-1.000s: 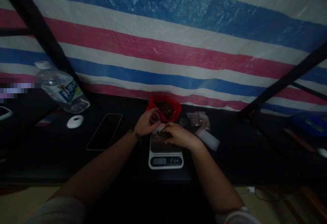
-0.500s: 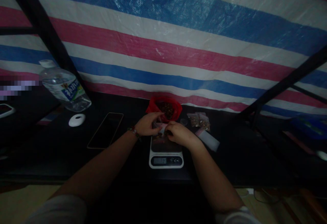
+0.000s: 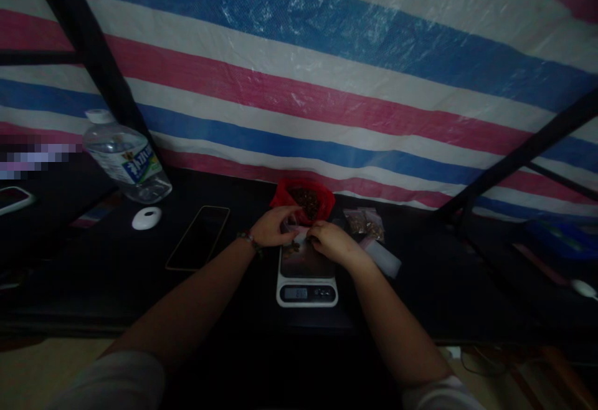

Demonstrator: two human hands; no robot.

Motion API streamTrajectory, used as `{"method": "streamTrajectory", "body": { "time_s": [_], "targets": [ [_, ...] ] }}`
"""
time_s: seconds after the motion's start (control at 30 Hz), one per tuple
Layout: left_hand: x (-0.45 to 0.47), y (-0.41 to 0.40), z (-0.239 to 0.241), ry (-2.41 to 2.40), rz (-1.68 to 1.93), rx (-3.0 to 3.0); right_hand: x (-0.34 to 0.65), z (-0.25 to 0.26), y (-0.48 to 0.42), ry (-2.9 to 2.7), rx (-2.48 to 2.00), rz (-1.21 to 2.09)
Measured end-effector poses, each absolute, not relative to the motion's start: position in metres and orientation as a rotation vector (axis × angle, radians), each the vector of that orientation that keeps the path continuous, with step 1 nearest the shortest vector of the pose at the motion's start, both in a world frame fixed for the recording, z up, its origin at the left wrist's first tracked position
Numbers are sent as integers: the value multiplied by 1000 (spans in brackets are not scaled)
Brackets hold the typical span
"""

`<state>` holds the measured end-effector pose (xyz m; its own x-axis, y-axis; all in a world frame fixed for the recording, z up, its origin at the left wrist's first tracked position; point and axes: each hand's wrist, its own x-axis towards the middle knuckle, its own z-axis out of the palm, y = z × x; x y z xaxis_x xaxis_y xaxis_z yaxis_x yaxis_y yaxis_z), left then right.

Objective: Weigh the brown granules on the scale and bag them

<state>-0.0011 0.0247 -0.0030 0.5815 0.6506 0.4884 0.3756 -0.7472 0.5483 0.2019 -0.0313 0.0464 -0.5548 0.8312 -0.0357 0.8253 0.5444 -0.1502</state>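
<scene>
A white kitchen scale (image 3: 306, 291) with a dark plate sits in front of me, its display lit. Over the back left of its plate, my left hand (image 3: 273, 227) curves its fingers and thumb around a small clear plastic bag (image 3: 301, 233) with a pinkish edge; dimness blurs its outline. My right hand (image 3: 334, 243) is at the back right of the plate, fingers bent together and pointing down; whatever they pinch is hidden. Small brown pieces (image 3: 291, 248) lie near the left thumb. Just behind both hands stands an open red bag (image 3: 279, 193) filled with brown bits.
Right of the scale lie small filled zip bags (image 3: 364, 222) and a stack of empty zip bags (image 3: 384, 258). To the left are a phone (image 3: 199, 238), a white rounded object (image 3: 146, 218) and a large water bottle (image 3: 128, 157). A striped sheet (image 3: 327, 98) hangs behind.
The view has shifted slightly. My right hand has moved a little up and away from the pieces by my left thumb. The number on the scale's display has changed.
</scene>
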Motion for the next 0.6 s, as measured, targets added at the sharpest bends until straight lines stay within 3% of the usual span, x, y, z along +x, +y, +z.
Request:
{"method": "streamTrajectory", "body": {
  "time_s": [0.6],
  "targets": [
    [1,22,4,763,982,2451,173,74,-7,-2510,-1211,432]
  ]
}}
